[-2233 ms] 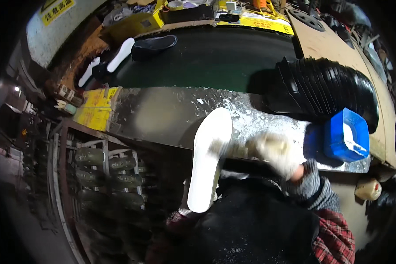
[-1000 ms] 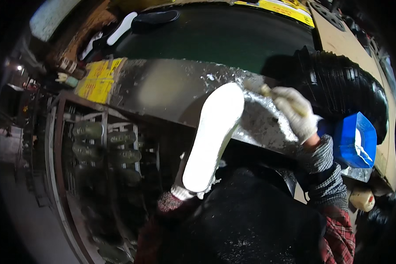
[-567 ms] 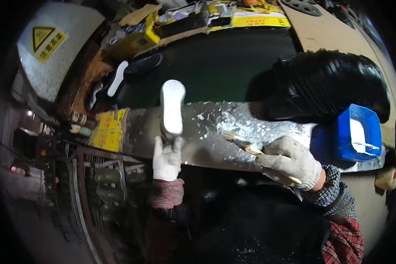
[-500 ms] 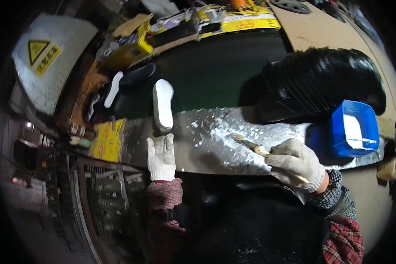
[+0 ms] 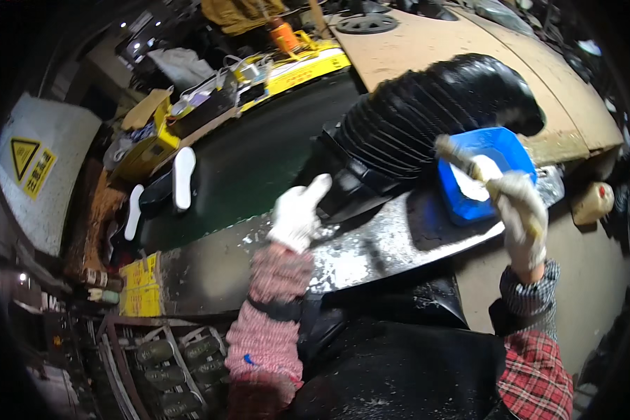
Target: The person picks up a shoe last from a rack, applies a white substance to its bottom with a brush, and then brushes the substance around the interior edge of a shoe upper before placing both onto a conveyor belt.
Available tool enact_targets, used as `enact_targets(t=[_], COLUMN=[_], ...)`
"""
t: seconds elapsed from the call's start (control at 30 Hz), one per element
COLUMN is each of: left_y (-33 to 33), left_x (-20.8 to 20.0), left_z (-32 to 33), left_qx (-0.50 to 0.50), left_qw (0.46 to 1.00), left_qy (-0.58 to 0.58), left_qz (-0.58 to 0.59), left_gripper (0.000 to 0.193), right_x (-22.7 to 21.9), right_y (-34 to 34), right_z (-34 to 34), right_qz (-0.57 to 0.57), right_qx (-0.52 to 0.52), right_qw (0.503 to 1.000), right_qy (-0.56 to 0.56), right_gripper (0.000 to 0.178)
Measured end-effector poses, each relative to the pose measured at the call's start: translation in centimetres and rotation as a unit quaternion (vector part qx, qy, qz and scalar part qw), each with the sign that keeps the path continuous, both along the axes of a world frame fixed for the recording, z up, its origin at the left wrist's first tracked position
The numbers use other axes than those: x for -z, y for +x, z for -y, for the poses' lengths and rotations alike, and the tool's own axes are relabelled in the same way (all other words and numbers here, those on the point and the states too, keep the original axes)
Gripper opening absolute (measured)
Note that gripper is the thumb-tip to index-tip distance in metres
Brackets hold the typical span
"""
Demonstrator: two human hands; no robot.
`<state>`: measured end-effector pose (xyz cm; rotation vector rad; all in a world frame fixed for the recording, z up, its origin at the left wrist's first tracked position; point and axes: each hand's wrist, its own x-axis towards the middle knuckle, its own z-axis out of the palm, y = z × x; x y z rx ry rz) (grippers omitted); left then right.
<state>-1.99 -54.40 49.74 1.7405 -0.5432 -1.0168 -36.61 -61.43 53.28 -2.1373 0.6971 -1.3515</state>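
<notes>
My right hand (image 5: 521,210), in a pale work glove, is closed round the handle of a brush (image 5: 472,162). The brush head is above the far left rim of a blue plastic tub (image 5: 458,206) with white liquid inside. My left hand (image 5: 294,215), also gloved, is at the near end of a long row of nested glossy black pieces (image 5: 413,115), their kind unclear. Its thumb and fingers are apart beside the nearest piece; whether they touch it I cannot tell. White-bottomed shoe pieces (image 5: 183,178) lie on the dark green belt (image 5: 259,154) at the left.
White smears cover the bench's metal edge (image 5: 343,269). Yellow boxes (image 5: 143,157) of small items stand at the far left, near a grey panel with a warning sign (image 5: 45,175). A board (image 5: 413,52) lies beyond the black row. A beige jug (image 5: 593,203) is at the right.
The brush went from the white-smeared metal edge to above the tub. My left hand moved right, from the white-bottomed shoe piece to the black row. That piece now lies farther back. The view shifted.
</notes>
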Motion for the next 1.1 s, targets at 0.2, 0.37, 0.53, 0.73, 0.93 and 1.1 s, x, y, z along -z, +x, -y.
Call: enact_targets(t=[0.2,0.37,0.53,0.73,0.93,1.1], left_y=[0.9,6.0,6.7,3.5,3.4,3.9], left_x=[-5.0,2.4,9.8,11.2,11.9,10.7], left_z=[-12.6,-27.9,-39.0,-32.0,-28.7,-29.2], left_qx=[-0.173,-0.171,-0.196,-0.340,-0.334,-0.313], left_qw=[0.952,0.902,0.930,0.847,0.855,0.867], left_qy=[-0.209,-0.387,-0.164,-0.314,-0.343,-0.336], left_qz=[-0.144,-0.091,-0.264,-0.262,-0.197,-0.195], left_gripper=[0.031,0.047,0.054,0.042,0.038,0.035], right_x=[-1.4,-0.6,0.2,-0.7,-0.8,3.9], right_y=[-1.8,-4.2,-6.9,13.6,27.9,25.9], right_z=[6.3,6.3,2.6,-6.8,-9.9,-7.6], right_qz=[-0.080,-0.122,-0.165,-0.003,-0.018,0.007], right_qx=[0.129,0.175,0.193,-0.148,-0.454,-0.374], right_qw=[0.979,0.967,0.966,0.968,0.889,0.843], right_qy=[0.138,0.141,-0.055,0.204,-0.044,0.387], right_gripper=[0.020,0.017,0.012,0.023,0.033,0.027])
